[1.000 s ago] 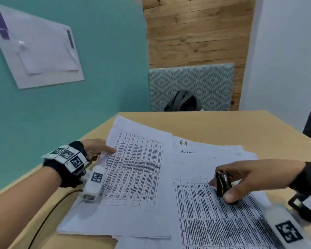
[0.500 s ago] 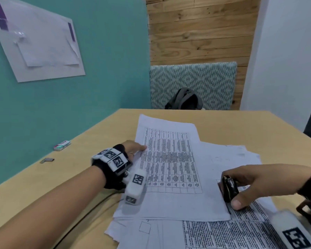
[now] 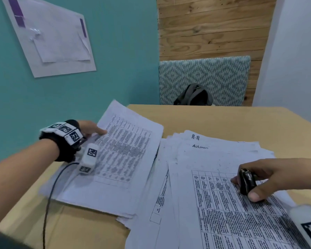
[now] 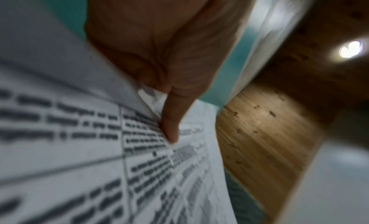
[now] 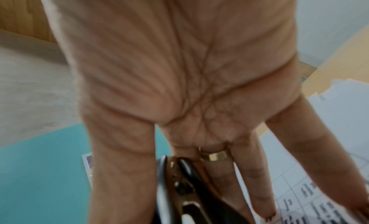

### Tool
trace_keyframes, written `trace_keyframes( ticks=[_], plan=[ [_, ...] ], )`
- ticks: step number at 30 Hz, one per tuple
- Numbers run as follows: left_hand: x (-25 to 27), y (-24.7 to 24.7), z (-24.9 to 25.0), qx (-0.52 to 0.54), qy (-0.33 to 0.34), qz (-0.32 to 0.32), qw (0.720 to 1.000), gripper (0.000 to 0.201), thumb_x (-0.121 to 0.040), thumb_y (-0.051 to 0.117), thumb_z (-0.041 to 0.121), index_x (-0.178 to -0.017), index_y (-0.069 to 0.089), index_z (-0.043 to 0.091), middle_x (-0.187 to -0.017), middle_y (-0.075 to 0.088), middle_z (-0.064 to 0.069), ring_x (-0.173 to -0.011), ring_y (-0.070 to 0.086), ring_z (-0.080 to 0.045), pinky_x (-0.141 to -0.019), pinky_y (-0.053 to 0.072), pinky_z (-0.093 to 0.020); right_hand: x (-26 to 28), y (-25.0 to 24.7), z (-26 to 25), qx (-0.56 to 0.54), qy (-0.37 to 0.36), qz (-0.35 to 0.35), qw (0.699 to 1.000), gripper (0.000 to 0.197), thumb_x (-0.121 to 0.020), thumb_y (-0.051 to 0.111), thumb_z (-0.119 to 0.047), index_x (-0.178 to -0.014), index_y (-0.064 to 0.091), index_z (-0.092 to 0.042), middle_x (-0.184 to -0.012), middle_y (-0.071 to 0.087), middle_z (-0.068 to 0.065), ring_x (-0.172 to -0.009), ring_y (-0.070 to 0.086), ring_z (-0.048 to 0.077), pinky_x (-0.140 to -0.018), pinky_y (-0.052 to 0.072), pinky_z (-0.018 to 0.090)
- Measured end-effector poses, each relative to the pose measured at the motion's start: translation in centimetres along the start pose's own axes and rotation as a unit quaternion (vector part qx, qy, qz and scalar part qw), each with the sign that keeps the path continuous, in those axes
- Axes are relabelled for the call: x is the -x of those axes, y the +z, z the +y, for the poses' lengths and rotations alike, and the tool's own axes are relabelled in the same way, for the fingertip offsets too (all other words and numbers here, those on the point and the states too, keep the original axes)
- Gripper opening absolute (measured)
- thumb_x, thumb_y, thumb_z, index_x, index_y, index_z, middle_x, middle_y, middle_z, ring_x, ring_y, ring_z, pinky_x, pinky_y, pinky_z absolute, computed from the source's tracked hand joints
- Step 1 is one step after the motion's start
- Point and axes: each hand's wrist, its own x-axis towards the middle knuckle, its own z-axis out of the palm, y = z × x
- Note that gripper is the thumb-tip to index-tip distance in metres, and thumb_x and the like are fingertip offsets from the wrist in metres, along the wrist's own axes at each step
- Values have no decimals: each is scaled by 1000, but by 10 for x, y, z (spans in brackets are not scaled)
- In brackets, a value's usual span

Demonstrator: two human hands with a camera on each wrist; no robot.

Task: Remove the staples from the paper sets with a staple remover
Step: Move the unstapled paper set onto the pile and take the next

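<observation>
Left hand (image 3: 90, 128) pinching the edge of a printed paper set (image 3: 118, 159), thumb on top, far corner lifted off the wooden table (image 3: 223, 119). Right hand (image 3: 276, 177) closed around a black staple remover (image 3: 247, 182), thumb and fingers on opposite sides, tool tip down on the paper pile (image 3: 223, 212) directly beneath. Gold ring (image 5: 214, 154) just behind that grip.

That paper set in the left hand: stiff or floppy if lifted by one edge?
Likely floppy: the paper set is thin sheets, its far end already lifted where the left hand pinches it. Probably light. Sheets may fan apart, as edges look uneven.
</observation>
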Motion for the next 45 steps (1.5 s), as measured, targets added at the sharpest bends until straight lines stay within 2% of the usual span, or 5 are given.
trace_keyframes(
  ticks=[9,19,27,33,45],
  plan=[
    [-66,-11,-86,-208,-80,-17,975,93,-60,79,51,-130,45,0,-126,57,-20,-116,53,-37,-97,41,-39,-2,-1,6,6,5,-3,1000,52,-53,82,-61,-83,64,-24,-117,66,-1,-121,53,9,-106,38,35],
    [70,6,54,-391,57,72,916,47,-100,39,22,-141,30,1,-148,34,-13,-134,36,-25,-103,30,-27,2,0,0,-2,-9,-8,1000,53,-51,81,-62,-87,65,-27,-121,64,6,-119,55,18,-104,40,31],
    [126,114,182,-287,256,-161,909,44,-90,59,28,-131,47,19,-131,53,-5,-122,48,-19,-102,42,-34,2,2,-3,32,-5,-8,999,71,-48,78,-67,-97,62,-19,-121,63,9,-120,54,25,-106,37,47],
    [125,163,200,-396,293,-120,862,51,-78,69,43,-119,54,15,-111,55,0,-101,51,-16,-77,40,-23,1,3,-6,53,3,-1,999,66,-51,76,-58,-99,60,-15,-120,63,11,-118,54,28,-105,36,50],
    [103,159,196,-268,293,-179,900,14,-83,69,22,-78,59,13,-74,54,-2,-61,42,-16,-49,36,-16,2,-9,4,20,-9,57,998,70,-45,80,-63,-94,62,-16,-117,64,11,-116,53,32,-105,36,53]
  ],
)
